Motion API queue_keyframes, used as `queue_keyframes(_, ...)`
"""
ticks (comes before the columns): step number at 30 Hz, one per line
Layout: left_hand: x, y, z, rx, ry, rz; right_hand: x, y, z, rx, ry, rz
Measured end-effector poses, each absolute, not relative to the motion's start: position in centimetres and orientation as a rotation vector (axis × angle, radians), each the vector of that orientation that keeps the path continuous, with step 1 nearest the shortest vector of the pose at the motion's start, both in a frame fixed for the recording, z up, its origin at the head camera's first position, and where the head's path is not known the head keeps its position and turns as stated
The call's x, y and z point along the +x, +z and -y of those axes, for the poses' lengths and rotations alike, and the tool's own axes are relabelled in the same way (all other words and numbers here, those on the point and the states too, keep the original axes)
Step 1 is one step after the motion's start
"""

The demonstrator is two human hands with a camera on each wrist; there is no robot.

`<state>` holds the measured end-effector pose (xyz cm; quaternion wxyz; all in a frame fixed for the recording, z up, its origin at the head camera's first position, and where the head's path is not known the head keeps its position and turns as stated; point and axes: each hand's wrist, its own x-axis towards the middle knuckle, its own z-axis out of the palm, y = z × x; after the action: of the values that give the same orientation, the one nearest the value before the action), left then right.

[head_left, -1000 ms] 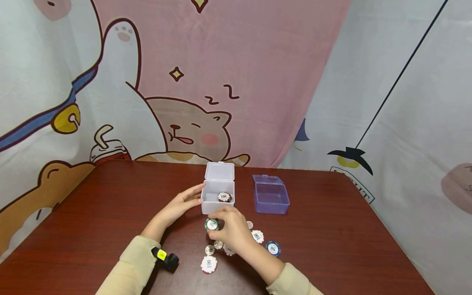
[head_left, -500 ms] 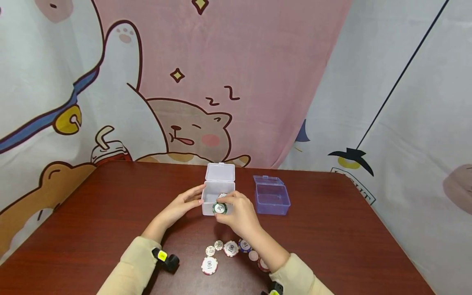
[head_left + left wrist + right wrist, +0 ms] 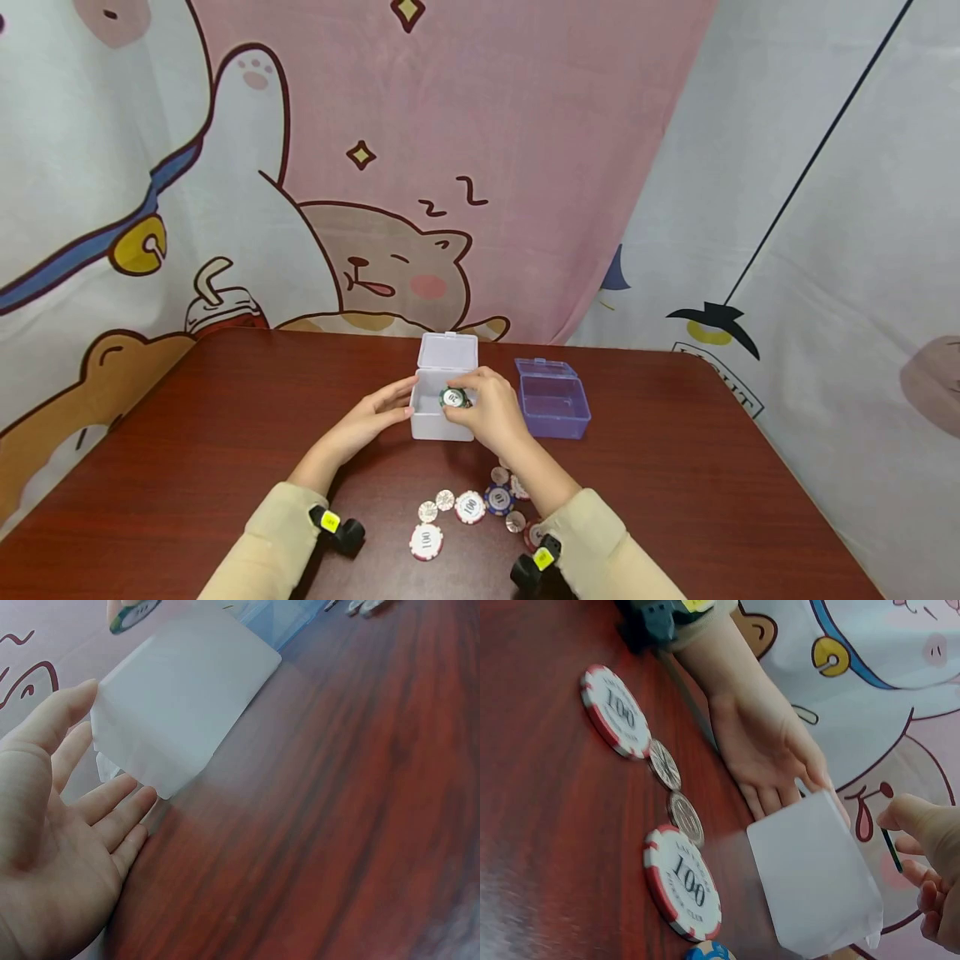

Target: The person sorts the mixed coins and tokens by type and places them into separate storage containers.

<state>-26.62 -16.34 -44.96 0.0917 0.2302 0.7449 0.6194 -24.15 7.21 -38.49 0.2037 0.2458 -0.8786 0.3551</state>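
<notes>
My right hand point(image 3: 493, 417) pinches a green-edged poker chip point(image 3: 453, 397) marked 20 between thumb and fingers, over the opening of a white plastic box point(image 3: 441, 427). Seen edge-on in the right wrist view, the chip point(image 3: 892, 850) is a thin green line above the box's rim. The white box's lid point(image 3: 447, 351) is tipped back. My left hand point(image 3: 366, 423) rests its extended fingertips against the box's left side, and in the left wrist view its palm point(image 3: 67, 847) holds nothing. The right hand largely hides what lies inside the box.
Right of the white box stands a translucent blue box point(image 3: 553, 423) with its lid raised. Nearer the body lie red-and-white 100 chips point(image 3: 426, 542), a blue chip point(image 3: 498, 500) marked 10 and several coins point(image 3: 427, 512). My right forearm partly covers the chips on the right.
My right hand has carried the green chip from above the table, in front of the white box, forward over the box's opening. The left hand has stayed at the box's side.
</notes>
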Motion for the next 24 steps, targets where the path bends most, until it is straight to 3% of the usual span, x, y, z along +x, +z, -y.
queue_keyframes(24, -26.7, -45.1, 16.4, 0.692, 1.848, -2.206, -28.0, -40.6, -7.6, 0.636, 1.005, 2.549)
